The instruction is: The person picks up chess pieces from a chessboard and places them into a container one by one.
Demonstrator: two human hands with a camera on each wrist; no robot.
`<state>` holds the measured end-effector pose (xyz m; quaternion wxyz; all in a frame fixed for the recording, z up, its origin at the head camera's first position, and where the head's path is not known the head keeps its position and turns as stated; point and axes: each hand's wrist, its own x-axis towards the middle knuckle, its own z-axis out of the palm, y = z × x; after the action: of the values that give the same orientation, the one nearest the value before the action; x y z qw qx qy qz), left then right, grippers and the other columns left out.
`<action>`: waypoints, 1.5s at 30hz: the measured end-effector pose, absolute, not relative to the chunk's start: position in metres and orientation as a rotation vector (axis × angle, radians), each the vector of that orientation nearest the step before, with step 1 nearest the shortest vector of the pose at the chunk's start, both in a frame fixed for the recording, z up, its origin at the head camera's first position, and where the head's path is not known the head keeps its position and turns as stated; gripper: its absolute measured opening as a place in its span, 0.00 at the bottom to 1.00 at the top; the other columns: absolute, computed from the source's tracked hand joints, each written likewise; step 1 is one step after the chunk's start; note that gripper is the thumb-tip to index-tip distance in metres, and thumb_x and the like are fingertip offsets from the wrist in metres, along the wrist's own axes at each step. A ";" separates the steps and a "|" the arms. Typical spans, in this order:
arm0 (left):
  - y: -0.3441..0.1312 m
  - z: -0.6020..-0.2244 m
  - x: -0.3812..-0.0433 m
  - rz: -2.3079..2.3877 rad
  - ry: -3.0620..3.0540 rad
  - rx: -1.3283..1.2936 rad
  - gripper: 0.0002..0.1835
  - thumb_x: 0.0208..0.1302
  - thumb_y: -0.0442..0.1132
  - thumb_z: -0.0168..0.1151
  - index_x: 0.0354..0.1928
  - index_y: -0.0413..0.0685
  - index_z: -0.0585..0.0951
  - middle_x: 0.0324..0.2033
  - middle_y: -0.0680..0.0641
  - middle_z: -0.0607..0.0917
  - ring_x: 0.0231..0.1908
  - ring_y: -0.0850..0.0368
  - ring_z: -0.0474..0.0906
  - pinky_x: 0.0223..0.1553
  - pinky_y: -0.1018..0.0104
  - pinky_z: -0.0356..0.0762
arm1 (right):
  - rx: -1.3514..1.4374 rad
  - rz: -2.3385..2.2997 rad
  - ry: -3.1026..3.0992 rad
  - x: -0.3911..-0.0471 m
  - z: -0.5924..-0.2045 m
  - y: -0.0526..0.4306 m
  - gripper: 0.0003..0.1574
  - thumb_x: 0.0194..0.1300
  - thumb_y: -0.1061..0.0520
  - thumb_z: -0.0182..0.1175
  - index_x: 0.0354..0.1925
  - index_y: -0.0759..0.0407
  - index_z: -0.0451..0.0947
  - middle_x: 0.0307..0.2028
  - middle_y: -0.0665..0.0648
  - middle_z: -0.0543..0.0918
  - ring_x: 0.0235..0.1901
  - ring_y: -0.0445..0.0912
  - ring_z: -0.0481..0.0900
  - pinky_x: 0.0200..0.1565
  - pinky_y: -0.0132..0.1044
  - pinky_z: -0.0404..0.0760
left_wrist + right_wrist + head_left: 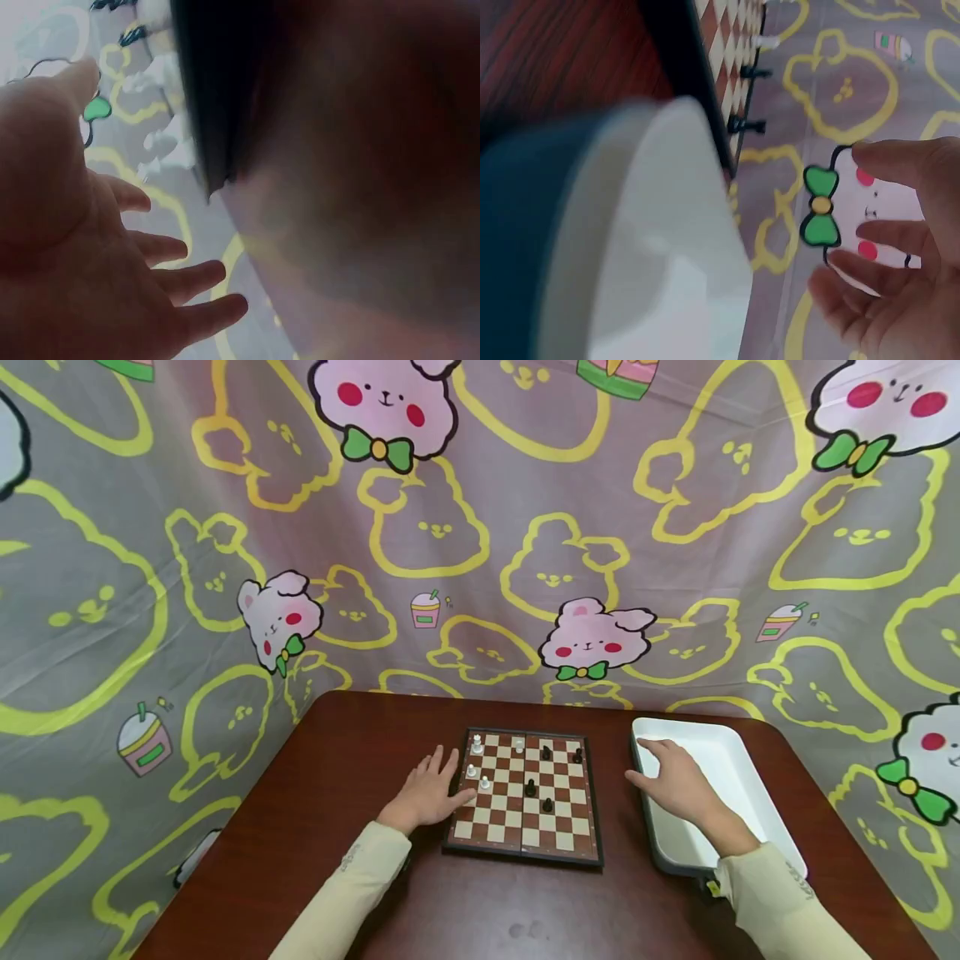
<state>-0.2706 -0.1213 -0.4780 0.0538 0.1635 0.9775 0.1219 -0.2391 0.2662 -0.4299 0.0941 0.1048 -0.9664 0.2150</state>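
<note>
A brown-and-cream chessboard (498, 833) with a dark frame lies on the table. On its left part stand several white chess pieces (477, 746); several black chess pieces (547, 806) are spread over its right part. My left hand (426, 793) hovers at the board's left edge, fingers spread and holding nothing, thumb pointing over the edge. To the right, my right hand (681, 783) is over the left side of a white tray (720, 743), with relaxed fingers and nothing in its grasp. The right wrist view has this hand (907, 262) above the tray's rim (682, 120).
The dark reddish-brown table (360, 752) carries the board in the middle and the tray at right. Patterned grey cloth (480, 652) with yellow outlines and cartoon animals hangs behind it and along both sides.
</note>
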 end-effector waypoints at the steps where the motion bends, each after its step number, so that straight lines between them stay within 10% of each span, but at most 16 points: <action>1: -0.120 -0.480 -0.270 0.377 2.954 0.520 0.46 0.55 0.69 0.42 0.68 0.50 0.45 0.65 0.38 0.43 0.62 0.38 0.46 0.56 0.45 0.50 | 0.336 0.660 -2.857 -0.238 -0.430 0.262 0.40 0.54 0.47 0.61 0.57 0.69 0.64 0.48 0.69 0.70 0.46 0.62 0.69 0.41 0.53 0.69; 17: -0.111 -0.496 -0.263 0.367 2.866 0.585 0.54 0.47 0.73 0.47 0.68 0.46 0.46 0.66 0.41 0.42 0.61 0.39 0.49 0.53 0.45 0.56 | 0.538 1.007 -2.952 -0.231 -0.460 0.194 0.28 0.50 0.57 0.65 0.51 0.61 0.72 0.39 0.56 0.75 0.34 0.46 0.74 0.29 0.36 0.72; 45: -0.113 -0.491 -0.258 0.203 2.824 0.597 0.63 0.38 0.77 0.47 0.68 0.42 0.41 0.66 0.41 0.41 0.62 0.40 0.47 0.55 0.48 0.55 | 0.637 1.050 -2.976 -0.253 -0.485 0.157 0.08 0.48 0.63 0.64 0.31 0.55 0.78 0.29 0.50 0.76 0.29 0.41 0.73 0.32 0.38 0.72</action>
<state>-0.2584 -0.1132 -0.4911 0.1237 0.2047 0.9685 0.0695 -0.2532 0.1572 -0.4849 -0.0387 0.1976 -0.9237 0.3259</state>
